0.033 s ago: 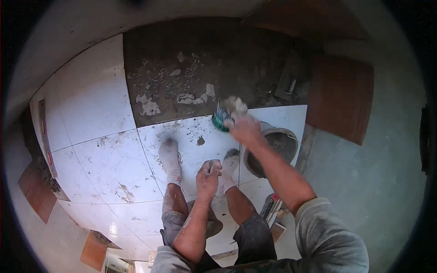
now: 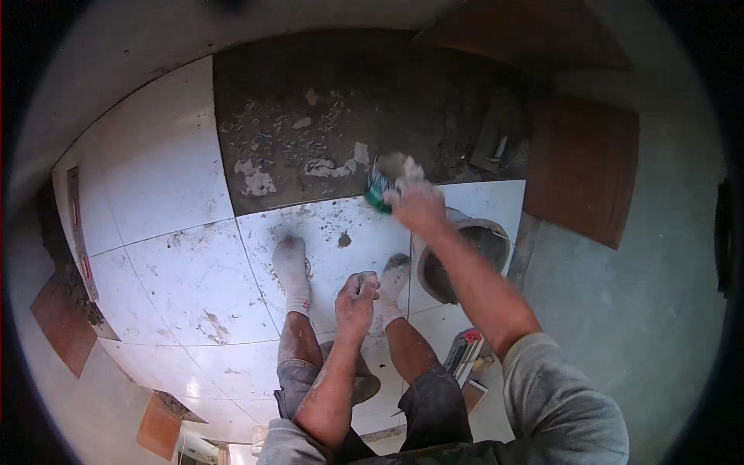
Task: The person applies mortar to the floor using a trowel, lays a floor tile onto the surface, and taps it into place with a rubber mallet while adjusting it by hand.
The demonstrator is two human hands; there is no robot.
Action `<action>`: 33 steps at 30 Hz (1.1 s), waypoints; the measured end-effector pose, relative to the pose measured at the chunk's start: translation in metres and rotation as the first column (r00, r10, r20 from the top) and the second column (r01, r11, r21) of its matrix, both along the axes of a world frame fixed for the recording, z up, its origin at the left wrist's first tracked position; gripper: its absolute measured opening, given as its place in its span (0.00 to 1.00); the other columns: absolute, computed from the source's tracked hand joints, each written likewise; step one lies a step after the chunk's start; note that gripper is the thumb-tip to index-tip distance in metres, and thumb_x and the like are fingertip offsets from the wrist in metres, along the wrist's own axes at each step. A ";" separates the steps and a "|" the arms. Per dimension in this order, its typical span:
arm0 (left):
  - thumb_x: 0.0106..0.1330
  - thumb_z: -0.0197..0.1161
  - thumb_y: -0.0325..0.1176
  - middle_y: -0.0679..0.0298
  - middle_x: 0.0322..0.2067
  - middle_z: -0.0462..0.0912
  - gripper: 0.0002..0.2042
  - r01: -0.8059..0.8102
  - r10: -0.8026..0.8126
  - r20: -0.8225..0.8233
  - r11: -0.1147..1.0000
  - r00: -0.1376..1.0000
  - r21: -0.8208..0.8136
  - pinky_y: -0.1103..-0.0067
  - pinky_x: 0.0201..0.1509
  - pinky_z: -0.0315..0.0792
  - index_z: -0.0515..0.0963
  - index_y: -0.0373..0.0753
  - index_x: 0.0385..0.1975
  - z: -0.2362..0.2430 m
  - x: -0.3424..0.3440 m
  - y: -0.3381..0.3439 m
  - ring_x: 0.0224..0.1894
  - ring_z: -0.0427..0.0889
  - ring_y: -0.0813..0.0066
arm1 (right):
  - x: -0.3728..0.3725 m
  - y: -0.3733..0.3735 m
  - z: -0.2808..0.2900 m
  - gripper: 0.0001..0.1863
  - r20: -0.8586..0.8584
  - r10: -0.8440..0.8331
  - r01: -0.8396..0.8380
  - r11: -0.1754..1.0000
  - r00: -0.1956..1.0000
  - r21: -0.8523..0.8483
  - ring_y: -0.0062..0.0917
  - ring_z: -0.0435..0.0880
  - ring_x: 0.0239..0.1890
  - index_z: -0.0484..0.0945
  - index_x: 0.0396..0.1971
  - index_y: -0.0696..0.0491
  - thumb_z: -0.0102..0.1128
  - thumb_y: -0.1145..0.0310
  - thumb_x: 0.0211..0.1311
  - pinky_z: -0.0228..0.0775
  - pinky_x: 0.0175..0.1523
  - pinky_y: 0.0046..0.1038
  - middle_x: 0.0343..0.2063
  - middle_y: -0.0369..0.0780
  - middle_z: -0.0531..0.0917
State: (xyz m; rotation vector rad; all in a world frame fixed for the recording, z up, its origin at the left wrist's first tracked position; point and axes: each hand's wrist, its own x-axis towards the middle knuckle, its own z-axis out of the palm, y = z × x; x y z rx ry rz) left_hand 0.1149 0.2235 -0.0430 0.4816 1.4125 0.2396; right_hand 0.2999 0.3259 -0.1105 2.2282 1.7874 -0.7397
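My right hand (image 2: pixel 420 208) is wrapped around a green container (image 2: pixel 377 191), blurred by motion, with pale lumpy or powdery stuff at its mouth. It is held over the border between the white tiles (image 2: pixel 341 221) and the dark, rough mortar bed (image 2: pixel 310 77). Beside my right forearm stands a round bucket (image 2: pixel 502 232), partly covered by the arm, with grey contents. My left hand (image 2: pixel 356 302) is closed, fingers curled, above the tiles between my socked feet. Whatever it may hold is hidden.
A flat trowel (image 2: pixel 488 155) lies on the bed's right side. Brown panels (image 2: pixel 585 167) stand or lie at the right. A long level-like bar (image 2: pixel 80 232) rests at the left. Several tools (image 2: pixel 465 353) lie right of my legs. A rounded object (image 2: pixel 364 384) sits between my legs.
My right hand and the green container have moved slightly farther away, toward the mortar bed. My left hand has stayed nearly still.
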 end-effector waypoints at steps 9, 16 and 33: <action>0.64 0.53 0.44 0.63 0.33 0.79 0.18 -0.051 0.051 -0.003 0.999 0.999 0.002 0.81 0.36 0.69 0.74 0.35 0.43 -0.002 -0.015 0.000 0.32 0.76 0.78 | -0.028 0.054 -0.024 0.17 0.014 -0.035 0.036 0.999 0.999 -0.026 0.40 0.77 0.42 0.77 0.32 0.51 0.54 0.52 0.56 0.68 0.47 0.40 0.36 0.46 0.79; 0.65 0.52 0.42 0.64 0.32 0.79 0.17 -0.011 0.013 0.037 0.999 0.999 -0.033 0.82 0.34 0.69 0.74 0.35 0.43 -0.010 -0.003 0.003 0.31 0.75 0.80 | -0.004 -0.106 0.016 0.09 -0.012 0.191 -0.168 0.889 0.982 0.426 0.39 0.75 0.40 0.77 0.29 0.52 0.57 0.62 0.54 0.70 0.40 0.39 0.36 0.43 0.76; 0.65 0.53 0.42 0.65 0.30 0.79 0.16 0.293 -0.293 -0.009 0.956 0.956 0.015 0.82 0.32 0.67 0.75 0.35 0.39 -0.002 0.048 -0.010 0.29 0.76 0.80 | 0.096 -0.272 -0.017 0.12 0.078 -0.589 0.594 0.801 0.804 -0.072 0.44 0.77 0.34 0.76 0.27 0.54 0.55 0.59 0.56 0.67 0.41 0.43 0.28 0.49 0.79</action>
